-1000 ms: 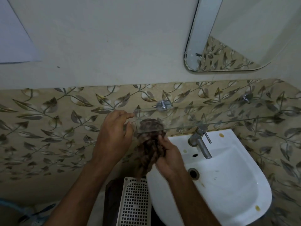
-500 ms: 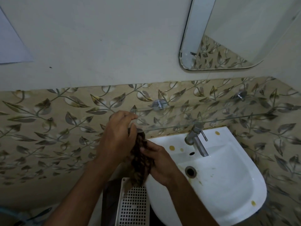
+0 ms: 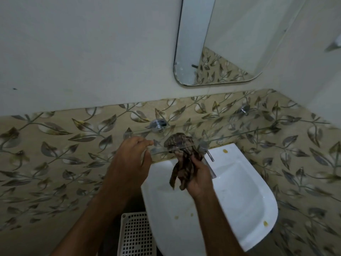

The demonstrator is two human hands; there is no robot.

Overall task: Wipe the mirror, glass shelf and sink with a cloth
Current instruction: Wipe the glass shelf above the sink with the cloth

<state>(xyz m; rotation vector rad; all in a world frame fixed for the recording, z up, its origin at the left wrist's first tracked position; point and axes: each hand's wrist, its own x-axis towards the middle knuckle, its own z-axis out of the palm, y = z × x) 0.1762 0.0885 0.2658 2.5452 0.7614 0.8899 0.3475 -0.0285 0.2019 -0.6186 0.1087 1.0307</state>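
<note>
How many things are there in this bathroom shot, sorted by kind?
Mirror: 1
Glass shelf: 1
Shelf brackets: 2
Sink: 1
Tap: 1
Cloth: 1
White basket: 1
Hands, left hand and right hand: 2
Total: 10

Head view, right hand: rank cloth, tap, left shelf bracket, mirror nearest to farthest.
From the right hand:
1. cloth, gripped in the hand, its top bunched at the glass shelf.
2. tap, just above and right of the hand, at the back of the sink.
3. left shelf bracket, up-left on the tiled wall.
4. mirror, high on the wall, up-right.
</note>
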